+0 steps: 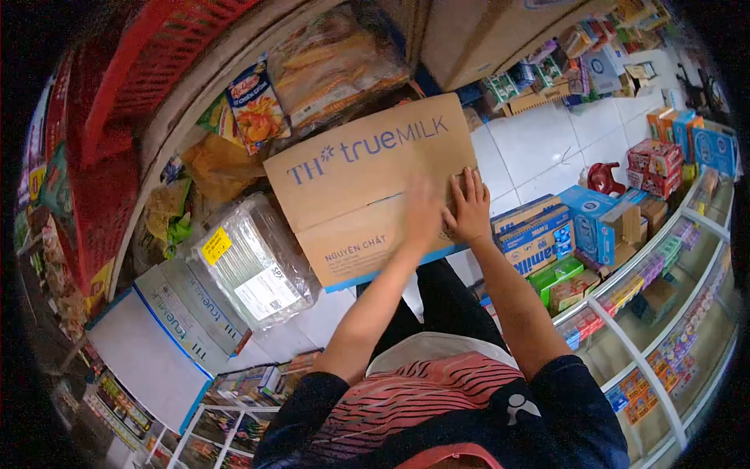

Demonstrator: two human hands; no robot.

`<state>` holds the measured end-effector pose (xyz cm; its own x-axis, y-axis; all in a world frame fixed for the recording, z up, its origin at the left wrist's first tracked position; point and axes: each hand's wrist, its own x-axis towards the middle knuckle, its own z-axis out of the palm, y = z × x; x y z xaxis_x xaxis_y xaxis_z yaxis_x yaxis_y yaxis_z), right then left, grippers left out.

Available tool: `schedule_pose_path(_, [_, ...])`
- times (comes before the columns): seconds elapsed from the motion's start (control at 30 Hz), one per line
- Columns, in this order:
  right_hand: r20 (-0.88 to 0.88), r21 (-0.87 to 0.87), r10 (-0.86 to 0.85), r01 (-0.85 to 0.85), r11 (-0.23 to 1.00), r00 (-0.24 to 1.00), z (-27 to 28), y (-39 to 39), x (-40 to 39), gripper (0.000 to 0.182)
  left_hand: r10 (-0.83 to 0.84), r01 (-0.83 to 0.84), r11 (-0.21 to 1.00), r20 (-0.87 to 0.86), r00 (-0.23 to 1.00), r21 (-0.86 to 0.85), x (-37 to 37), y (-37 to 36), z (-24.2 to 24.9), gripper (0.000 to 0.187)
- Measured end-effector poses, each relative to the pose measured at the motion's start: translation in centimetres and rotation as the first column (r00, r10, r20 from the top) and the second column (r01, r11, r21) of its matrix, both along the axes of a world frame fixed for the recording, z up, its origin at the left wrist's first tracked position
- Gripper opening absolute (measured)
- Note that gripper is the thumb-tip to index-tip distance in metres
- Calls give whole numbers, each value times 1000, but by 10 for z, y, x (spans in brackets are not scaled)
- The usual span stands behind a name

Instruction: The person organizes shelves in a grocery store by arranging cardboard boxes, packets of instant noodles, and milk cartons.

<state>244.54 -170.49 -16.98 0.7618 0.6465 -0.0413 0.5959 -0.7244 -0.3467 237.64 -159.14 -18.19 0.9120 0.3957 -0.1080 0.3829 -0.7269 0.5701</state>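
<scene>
A large brown cardboard carton (391, 168) printed "TH true MILK" lies in front of me, tilted in this view, with a blue band along its near edge. My right hand (469, 209) rests flat on its right side, fingers spread. Over the middle of the carton, my left hand (422, 211) is smeared by motion, so its fingers do not show clearly. A short dark slit or mark (384, 198) shows on the centre seam, just left of the blurred hand.
Left of the carton sits a plastic-wrapped parcel (254, 266) with a yellow label, beside another TH true MILK carton (191, 316). Snack packets (258, 105) lie behind. A red basket (101, 125) hangs upper left. Milk cartons (539, 246) and glass shelving (641, 352) stand at right.
</scene>
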Motion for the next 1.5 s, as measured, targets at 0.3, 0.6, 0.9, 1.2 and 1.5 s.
schedule_pose_path(0.3, [50, 4, 45, -46, 999, 998, 1, 2, -1, 56, -30, 66, 956, -131, 991, 285, -139, 92, 33, 34])
schedule_pose_path(0.6, [84, -70, 67, -62, 996, 994, 5, 5, -5, 59, 558, -561, 784, 96, 824, 264, -179, 117, 46, 43])
schedule_pose_path(0.9, [155, -57, 90, -82, 995, 984, 14, 9, -12, 58, 517, -475, 770, 20, 856, 427, -187, 111, 55, 44])
schedule_pose_path(1.2, [237, -133, 197, -169, 977, 951, 86, 34, -61, 40, 547, -547, 837, 44, 836, -8, -314, 20, 70, 14])
schedule_pose_path(1.5, [-455, 447, 771, -634, 631, 447, 64, 71, -253, 16, 618, -661, 740, -263, 741, -125, -532, -68, 115, 24])
